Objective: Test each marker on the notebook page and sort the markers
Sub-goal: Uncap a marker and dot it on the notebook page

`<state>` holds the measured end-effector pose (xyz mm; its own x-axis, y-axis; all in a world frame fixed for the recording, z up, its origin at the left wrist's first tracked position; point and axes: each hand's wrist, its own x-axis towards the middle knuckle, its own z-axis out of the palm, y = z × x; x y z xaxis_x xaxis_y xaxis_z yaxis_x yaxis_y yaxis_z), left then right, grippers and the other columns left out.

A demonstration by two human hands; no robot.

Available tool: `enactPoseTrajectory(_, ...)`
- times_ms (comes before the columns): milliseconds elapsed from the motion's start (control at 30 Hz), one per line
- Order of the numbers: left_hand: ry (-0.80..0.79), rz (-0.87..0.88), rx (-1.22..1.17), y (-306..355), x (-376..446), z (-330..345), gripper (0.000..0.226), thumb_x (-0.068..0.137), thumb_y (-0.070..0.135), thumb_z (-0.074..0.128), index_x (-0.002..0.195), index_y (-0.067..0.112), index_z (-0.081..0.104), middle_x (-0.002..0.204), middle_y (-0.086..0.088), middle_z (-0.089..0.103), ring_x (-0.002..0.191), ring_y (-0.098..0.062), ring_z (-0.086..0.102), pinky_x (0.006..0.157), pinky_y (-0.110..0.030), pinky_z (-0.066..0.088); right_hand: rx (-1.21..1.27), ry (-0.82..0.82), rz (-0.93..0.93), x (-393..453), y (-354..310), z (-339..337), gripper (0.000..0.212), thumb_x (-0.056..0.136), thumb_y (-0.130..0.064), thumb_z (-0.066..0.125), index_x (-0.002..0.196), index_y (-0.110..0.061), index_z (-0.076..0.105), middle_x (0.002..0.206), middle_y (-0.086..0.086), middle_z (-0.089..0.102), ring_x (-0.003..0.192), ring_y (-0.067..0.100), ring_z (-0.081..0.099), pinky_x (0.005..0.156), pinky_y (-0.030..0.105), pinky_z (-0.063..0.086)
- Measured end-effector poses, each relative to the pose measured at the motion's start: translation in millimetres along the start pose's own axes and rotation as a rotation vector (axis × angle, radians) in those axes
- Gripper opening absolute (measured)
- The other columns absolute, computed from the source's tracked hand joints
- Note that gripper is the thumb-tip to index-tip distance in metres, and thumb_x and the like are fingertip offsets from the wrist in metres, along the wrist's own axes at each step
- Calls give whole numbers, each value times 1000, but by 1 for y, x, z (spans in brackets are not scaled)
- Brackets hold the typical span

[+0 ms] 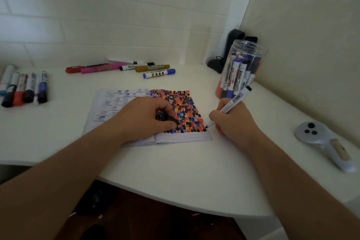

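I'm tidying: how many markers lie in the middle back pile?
6: red marker, pink marker, white marker behind, black-capped marker, gold marker, blue-capped marker nearest. Some may hide.

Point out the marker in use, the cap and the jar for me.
marker (230, 104), head view, on its white barrel above the right hand.
cap (171, 120), head view, on the black cap under the left hand's fingers.
jar (253, 48), head view, on its clear upper wall.
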<state>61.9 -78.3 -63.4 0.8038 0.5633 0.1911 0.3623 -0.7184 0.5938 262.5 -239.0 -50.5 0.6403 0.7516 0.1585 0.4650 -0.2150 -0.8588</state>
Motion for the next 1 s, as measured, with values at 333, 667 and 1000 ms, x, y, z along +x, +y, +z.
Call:
enactPoseTrajectory(333,2,-4,-39,1,-1,0,19,79,52,82,93,46,71,95,27,71,91,5,64,90,-32,56,-70,-49,-3,1,2,1,22,83,-9,67,71,-9,49,57,7,48,48,16,44,46,25,43)
enactPoseTrajectory(667,154,-17,-311,-5,3,-4,10,93,37,73,97,44,67,89,12,75,87,-3,69,81,-21,52,435,-150,6,16,-41,-2,28,93,2,65,72,-13,53,60,3,53,48,13,42,42,21,36)
enactPoseTrajectory(1000,140,-40,-215,-3,1,-3,12,91,45,73,101,43,67,83,29,70,82,8,64,73,-17,43,579,-4,-4,19,-38,49,26,92,-4,66,73,-15,54,57,0,56,60,22,49,62,35,44)
